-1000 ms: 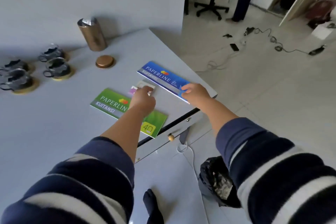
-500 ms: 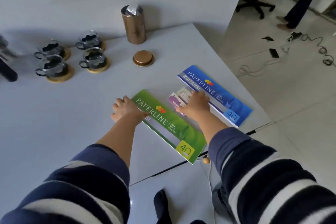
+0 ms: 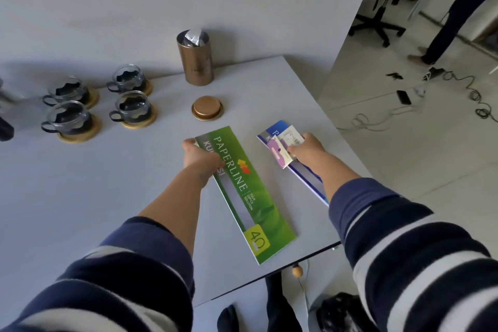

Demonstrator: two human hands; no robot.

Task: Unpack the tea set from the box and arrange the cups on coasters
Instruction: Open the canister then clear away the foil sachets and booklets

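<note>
A plain grey wall (image 3: 134,3) rises behind a pale grey table (image 3: 80,197). To the right lies light tiled floor (image 3: 417,156) — strewn with dark cables (image 3: 474,89) — and a black office chair (image 3: 382,8) stands further back.

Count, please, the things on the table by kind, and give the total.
Glass cups: 4
Coasters: 4
Receipt books: 2
Canister: 1
Lid: 1
Small packets: 2
Total: 14

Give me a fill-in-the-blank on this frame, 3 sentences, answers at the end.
1. The left hand grips the ____ Paperline booklet.
2. ____ glass cups sit on coasters at the table's far left.
3. The round copper lid lies ____ the open copper canister, on the table.

Answers: green; Four; off
</note>
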